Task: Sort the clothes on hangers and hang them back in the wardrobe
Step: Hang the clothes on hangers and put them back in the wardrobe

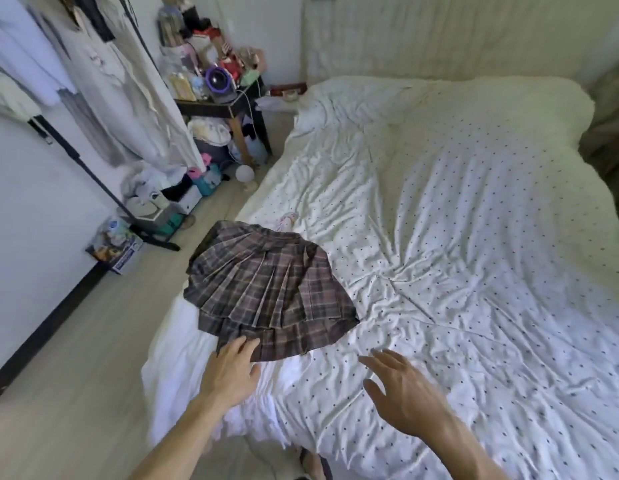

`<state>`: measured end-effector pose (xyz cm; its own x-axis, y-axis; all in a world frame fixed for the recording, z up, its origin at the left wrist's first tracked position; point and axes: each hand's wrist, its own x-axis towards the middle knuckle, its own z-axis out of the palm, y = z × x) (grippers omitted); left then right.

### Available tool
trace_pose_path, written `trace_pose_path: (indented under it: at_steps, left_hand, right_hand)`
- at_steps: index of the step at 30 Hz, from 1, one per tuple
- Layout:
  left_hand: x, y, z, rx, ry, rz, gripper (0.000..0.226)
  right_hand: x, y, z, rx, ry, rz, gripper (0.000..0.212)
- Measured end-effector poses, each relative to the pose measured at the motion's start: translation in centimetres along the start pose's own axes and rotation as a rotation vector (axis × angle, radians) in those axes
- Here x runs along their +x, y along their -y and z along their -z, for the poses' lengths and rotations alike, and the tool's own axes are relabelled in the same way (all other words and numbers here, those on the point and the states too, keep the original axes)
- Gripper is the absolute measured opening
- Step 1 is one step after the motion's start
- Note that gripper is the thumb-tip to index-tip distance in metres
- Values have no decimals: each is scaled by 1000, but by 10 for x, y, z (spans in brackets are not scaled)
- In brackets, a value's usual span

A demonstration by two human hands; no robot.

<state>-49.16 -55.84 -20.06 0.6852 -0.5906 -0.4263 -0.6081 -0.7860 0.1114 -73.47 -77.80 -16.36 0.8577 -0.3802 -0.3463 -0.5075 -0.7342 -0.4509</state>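
Head view: plaid skirt (266,285) lies flat on bed (474,237), left of centre frame, at the bed's left edge. Left hand (231,370), bottom centre: fingers straight, tips on the skirt's near hem, not gripping. Right hand (401,389), just right of it: fingers spread, holding nothing, over the sheet; contact unclear. Rack (93,180) with hung clothes (103,81), upper left.

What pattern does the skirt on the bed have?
The skirt has dark plaid with pale pinkish lines, seen in the head view.
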Motion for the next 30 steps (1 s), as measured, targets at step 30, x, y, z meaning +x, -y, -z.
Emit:
trace_pose_path:
  at_steps: [30]
  left_hand:
    - [590,143,57,168,144,-162,59]
  right_hand:
    - [505,36,-115,-216,653,-313,75]
